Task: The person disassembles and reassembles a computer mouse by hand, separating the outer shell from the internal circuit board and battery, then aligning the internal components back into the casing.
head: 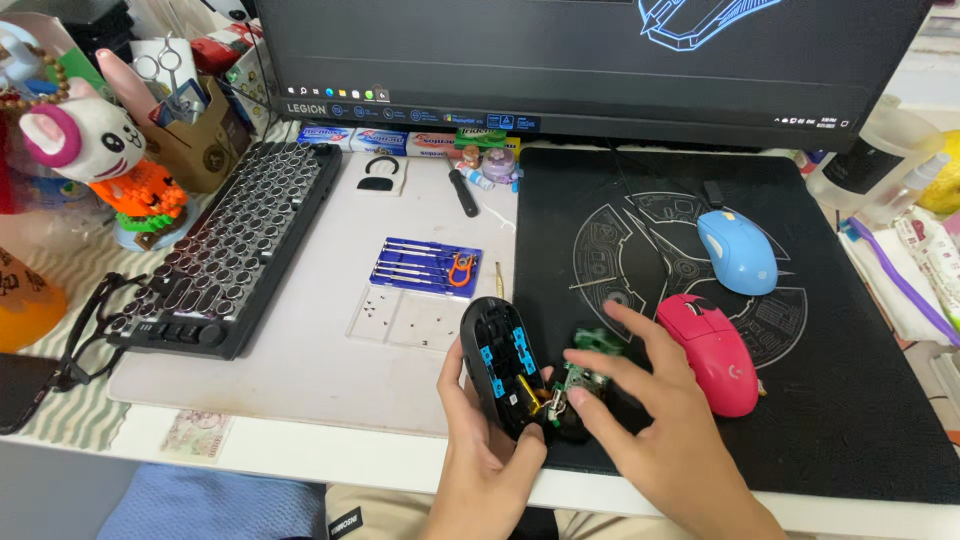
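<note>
Item 1: opened black mouse shell (497, 362), inner side up, showing blue plastic parts and a yellow piece. We find it at the near edge of the desk, straddling the white desk mat (300, 330) and the left border of the black mouse pad (850, 400). Its long axis runs from far-left to near-right, the rounded far end pointing toward the monitor (600, 60).

Item 2: green circuit board (585, 375), just right of the shell, lying on the black pad.

Item 3: left hand (485, 455), wrapped under and around the shell's near end, grasping it.

Item 4: right hand (655, 415), fingers spread, thumb and forefinger pinching the circuit board.

Item 5: pink mouse (712, 352), just beside our right hand; blue mouse (738, 250) farther back on the pad.

Item 6: blue screwdriver set (428, 265) with an orange tool, beyond the shell; next to it a clear tray (400, 320) holding small dark screws.

Item 7: black keyboard (235, 245) with round keys, set diagonally at left.
</note>
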